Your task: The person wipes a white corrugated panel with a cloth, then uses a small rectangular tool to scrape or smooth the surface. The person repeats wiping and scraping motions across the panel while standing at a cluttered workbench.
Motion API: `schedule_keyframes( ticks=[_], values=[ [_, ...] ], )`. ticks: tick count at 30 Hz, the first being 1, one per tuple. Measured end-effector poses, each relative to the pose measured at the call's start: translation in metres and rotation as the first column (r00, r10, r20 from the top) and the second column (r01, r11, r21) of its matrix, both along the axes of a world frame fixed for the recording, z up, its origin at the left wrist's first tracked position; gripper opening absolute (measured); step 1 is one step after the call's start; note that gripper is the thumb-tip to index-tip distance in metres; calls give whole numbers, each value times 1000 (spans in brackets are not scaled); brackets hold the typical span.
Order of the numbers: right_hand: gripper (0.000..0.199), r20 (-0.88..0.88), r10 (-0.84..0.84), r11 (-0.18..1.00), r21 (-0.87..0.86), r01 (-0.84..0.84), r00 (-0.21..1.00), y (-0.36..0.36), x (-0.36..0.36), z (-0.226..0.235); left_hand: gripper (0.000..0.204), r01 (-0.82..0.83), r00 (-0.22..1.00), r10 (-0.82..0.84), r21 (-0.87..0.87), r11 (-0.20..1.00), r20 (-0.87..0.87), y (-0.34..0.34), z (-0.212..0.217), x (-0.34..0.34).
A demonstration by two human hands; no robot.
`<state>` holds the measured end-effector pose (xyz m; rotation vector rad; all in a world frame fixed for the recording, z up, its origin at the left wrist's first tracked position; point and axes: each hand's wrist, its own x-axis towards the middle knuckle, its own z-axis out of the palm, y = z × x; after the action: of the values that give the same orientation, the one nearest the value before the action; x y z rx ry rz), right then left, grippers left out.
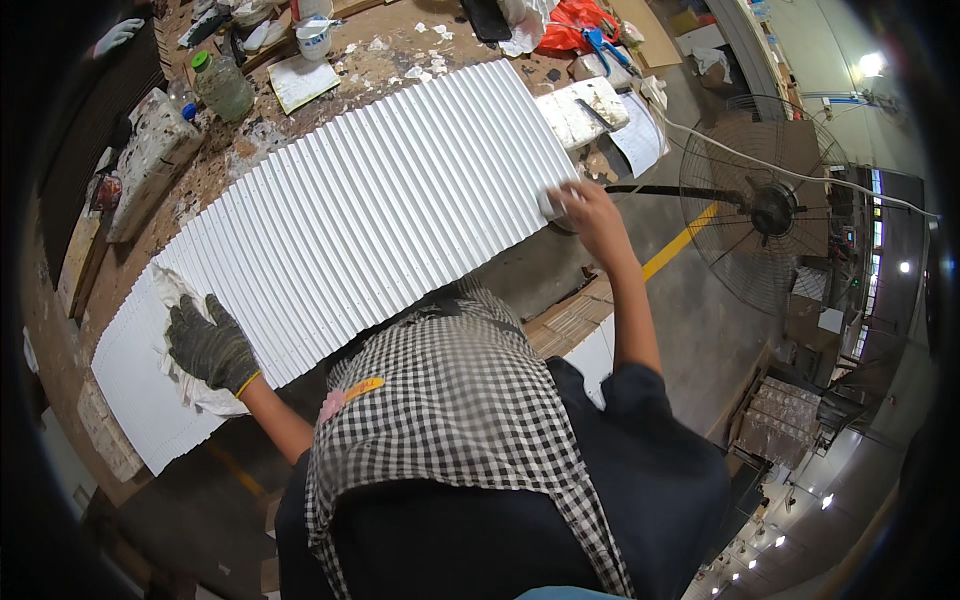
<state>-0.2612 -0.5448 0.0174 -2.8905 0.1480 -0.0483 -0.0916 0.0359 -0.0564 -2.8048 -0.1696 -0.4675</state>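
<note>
In the head view, a long white board (pixel 380 190) with many ridges lies on a slant across a messy brown table (pixel 360 60), and its near edge is close to the person's checked apron (pixel 450 390). The left hand (pixel 212 345) has on a dark gray glove with a yellow edge. It lies with its fingers spread, pressing on a white rag (pixel 172 288) near the left end of the board. The right hand (pixel 592 215) is bare, at the right end of the board. Its fingers are bent by a small white thing (pixel 548 204), but it is blurry, so I cannot tell if they grip it. Past the board are a bottle (pixel 222 92) with a green cap, a cup (pixel 314 40) and a red bag (pixel 575 22) near a blue tool (pixel 603 48). A big fan (pixel 772 210) stands off to the right.
</note>
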Motion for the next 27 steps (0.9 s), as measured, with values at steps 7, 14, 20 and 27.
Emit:
schedule_keyframes(
  ticks=[7, 14, 20, 27],
  values=[
    [49, 66, -8, 991, 132, 0, 998, 29, -8, 15, 49, 21, 999, -21, -19, 1000, 24, -4, 4, 1],
    [53, 250, 186, 982, -16, -188, 950, -10, 182, -61, 49, 18, 999, -16, -42, 999, 42, -9, 13, -2],
    [41, 331, 239, 971, -77, -227, 913, -20, 283, -76, 51, 2, 1000, -2, -38, 999, 6, -7, 9, 2],
    [47, 136, 188, 982, -9, -189, 973, -12, 124, -37, 60, -22, 998, 31, -143, 990, 61, -7, 5, -2]
  ],
)
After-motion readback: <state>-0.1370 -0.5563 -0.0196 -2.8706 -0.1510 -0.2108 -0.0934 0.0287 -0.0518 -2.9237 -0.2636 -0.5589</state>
